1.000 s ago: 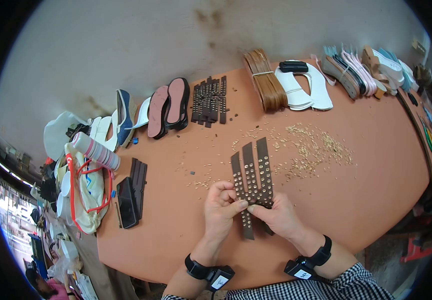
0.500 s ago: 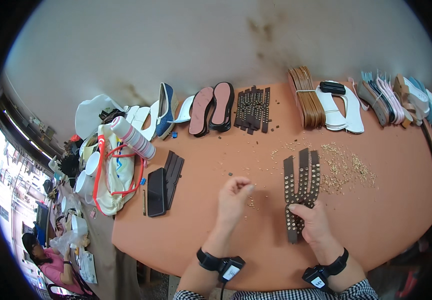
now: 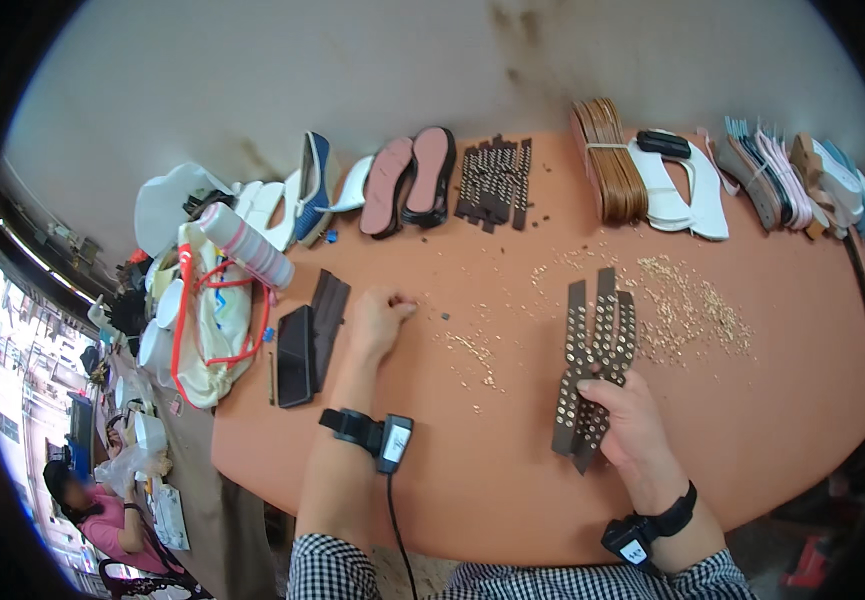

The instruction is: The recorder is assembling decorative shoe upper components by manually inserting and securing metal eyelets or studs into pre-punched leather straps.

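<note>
My right hand (image 3: 627, 418) holds several dark brown straps (image 3: 576, 352) dotted with brass eyelets. The thumb presses across their lower part, and the upper ends fan out over the table. To the left, my left hand (image 3: 378, 322) is low over the tabletop, its fingers curled together. What may be between its fingertips is hidden or too small to make out. Plain dark brown strips (image 3: 330, 310) lie just left of that hand, alongside a black phone (image 3: 295, 355). A thin scatter of small brass pieces (image 3: 474, 352) lies between my two hands.
A larger spread of brass pieces (image 3: 687, 305) covers the table right of the straps. Along the back stand pink-lined soles (image 3: 430, 178), more studded straps (image 3: 493, 185), a brown strip bundle (image 3: 607, 165) and white sole shapes (image 3: 687, 205). A cloth bag (image 3: 214, 320) occupies the left edge.
My left hand has moved left and away from the straps, toward the plain strips. My right hand still holds the studded straps, now tilted slightly. The whole view has shifted a little.
</note>
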